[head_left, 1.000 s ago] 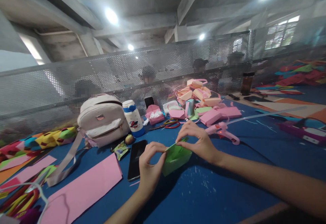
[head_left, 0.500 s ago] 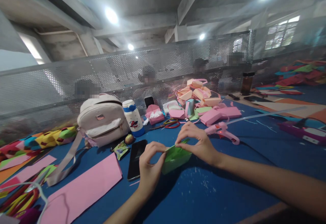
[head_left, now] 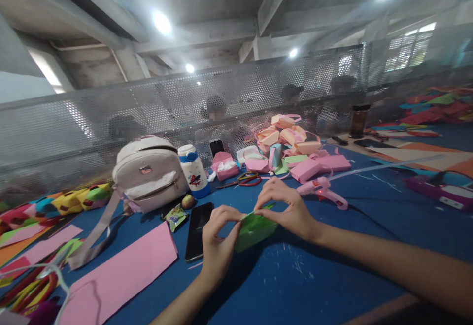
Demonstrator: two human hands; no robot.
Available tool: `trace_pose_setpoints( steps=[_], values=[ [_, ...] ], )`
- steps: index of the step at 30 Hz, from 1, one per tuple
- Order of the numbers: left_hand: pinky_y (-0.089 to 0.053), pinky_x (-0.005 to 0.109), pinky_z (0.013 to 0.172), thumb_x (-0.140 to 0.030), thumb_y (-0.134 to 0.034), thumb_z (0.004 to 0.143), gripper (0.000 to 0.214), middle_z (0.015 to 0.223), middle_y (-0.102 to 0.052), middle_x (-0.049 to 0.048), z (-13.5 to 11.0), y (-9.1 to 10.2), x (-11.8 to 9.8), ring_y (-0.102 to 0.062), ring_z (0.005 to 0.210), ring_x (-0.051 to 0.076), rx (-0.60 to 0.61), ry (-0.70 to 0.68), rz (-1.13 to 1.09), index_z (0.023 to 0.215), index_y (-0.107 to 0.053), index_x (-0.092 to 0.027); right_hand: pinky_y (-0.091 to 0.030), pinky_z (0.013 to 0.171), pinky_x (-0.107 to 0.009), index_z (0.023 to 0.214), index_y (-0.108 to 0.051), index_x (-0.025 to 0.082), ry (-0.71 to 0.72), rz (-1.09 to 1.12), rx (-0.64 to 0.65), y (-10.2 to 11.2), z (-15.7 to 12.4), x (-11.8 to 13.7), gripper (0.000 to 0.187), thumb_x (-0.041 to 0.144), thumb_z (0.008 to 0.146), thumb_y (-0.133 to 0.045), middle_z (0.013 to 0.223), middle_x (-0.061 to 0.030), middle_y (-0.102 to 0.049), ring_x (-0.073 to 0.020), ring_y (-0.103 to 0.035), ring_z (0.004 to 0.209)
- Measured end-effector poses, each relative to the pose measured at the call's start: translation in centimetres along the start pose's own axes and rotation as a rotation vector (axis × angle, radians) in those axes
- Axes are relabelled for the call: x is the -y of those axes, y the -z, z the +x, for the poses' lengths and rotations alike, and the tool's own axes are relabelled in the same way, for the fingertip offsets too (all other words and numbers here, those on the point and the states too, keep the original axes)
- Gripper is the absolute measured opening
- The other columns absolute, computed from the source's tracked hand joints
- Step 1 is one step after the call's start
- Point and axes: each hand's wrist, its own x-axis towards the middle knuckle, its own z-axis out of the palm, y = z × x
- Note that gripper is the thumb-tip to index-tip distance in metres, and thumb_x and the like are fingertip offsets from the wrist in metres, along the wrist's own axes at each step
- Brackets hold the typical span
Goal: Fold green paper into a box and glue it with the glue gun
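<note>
Between my hands is a folded piece of green paper (head_left: 254, 232), held just over the blue table (head_left: 273, 290). My left hand (head_left: 220, 234) pinches its left upper corner between thumb and fingers. With thumb and forefinger, my right hand (head_left: 286, 209) grips the top edge farther right. A pink glue gun (head_left: 323, 192) with a lit red light and a long clear glue stick lies beyond my right hand. Beside my left hand rests a black phone (head_left: 198, 231). The paper's lower edge and underside are partly hidden.
A pale backpack (head_left: 150, 175), a white-and-blue bottle (head_left: 193, 172) and scissors (head_left: 248, 179) stand or lie behind. Small paper baskets (head_left: 291, 135) are piled by the perforated metal screen (head_left: 236, 113). Pink paper (head_left: 125, 276) covers the left front; people sit beyond the screen.
</note>
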Motion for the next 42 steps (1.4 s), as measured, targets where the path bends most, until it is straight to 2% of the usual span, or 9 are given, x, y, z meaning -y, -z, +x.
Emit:
trace_pose_setpoints(
  steps=[8,15,26,37,42],
  values=[
    [-0.048,0.03,0.07,-0.02,-0.064,0.089,0.012,0.075,-0.067,0.0029,0.12,0.03,-0.1,-0.062,0.075,0.018,0.003,-0.028,0.027,0.078,-0.068,-0.019,-0.047,0.077,-0.037,0.08,-0.072,0.023,-0.017,-0.012,-0.004,-0.08,-0.12,-0.34,0.005,0.025,0.085,-0.074,0.077,-0.0015,-0.07,-0.0201,-0.057,0.081],
    [-0.049,0.029,0.07,-0.018,-0.065,0.088,0.011,0.074,-0.068,0.0025,0.06,0.04,-0.11,-0.063,0.075,0.018,-0.002,-0.054,0.038,0.078,-0.069,-0.019,-0.047,0.078,-0.037,0.081,-0.073,0.023,-0.011,-0.005,0.044,-0.23,-0.3,-0.16,0.006,0.027,0.086,-0.073,0.077,-0.0019,-0.071,-0.0206,-0.056,0.081],
    [-0.049,0.031,0.071,-0.022,-0.064,0.089,0.012,0.075,-0.068,0.0041,-0.02,0.08,-0.22,-0.063,0.076,0.019,0.011,-0.04,0.066,0.079,-0.07,-0.02,-0.047,0.077,-0.037,0.079,-0.072,0.022,-0.022,-0.006,0.054,-0.36,-0.24,0.24,0.01,0.03,0.086,-0.072,0.076,-0.0028,-0.071,-0.0211,-0.056,0.082],
    [-0.047,0.03,0.07,-0.016,-0.066,0.087,0.009,0.074,-0.068,0.0021,0.05,0.09,-0.32,-0.062,0.073,0.018,0.037,-0.118,0.091,0.08,-0.069,-0.021,-0.046,0.077,-0.037,0.08,-0.072,0.023,0.018,-0.019,0.08,-0.66,-0.56,0.01,0.014,0.034,0.089,-0.069,0.076,-0.003,-0.069,-0.0211,-0.056,0.081],
    [-0.045,0.03,0.071,-0.014,-0.065,0.088,0.01,0.076,-0.069,0.0012,0.01,0.16,-0.35,-0.062,0.074,0.017,0.058,-0.145,0.109,0.081,-0.068,-0.022,-0.046,0.078,-0.036,0.081,-0.072,0.023,0.026,-0.009,0.089,-0.81,-0.71,0.01,0.01,0.03,0.088,-0.07,0.076,-0.0022,-0.068,-0.0206,-0.055,0.082]
  ],
)
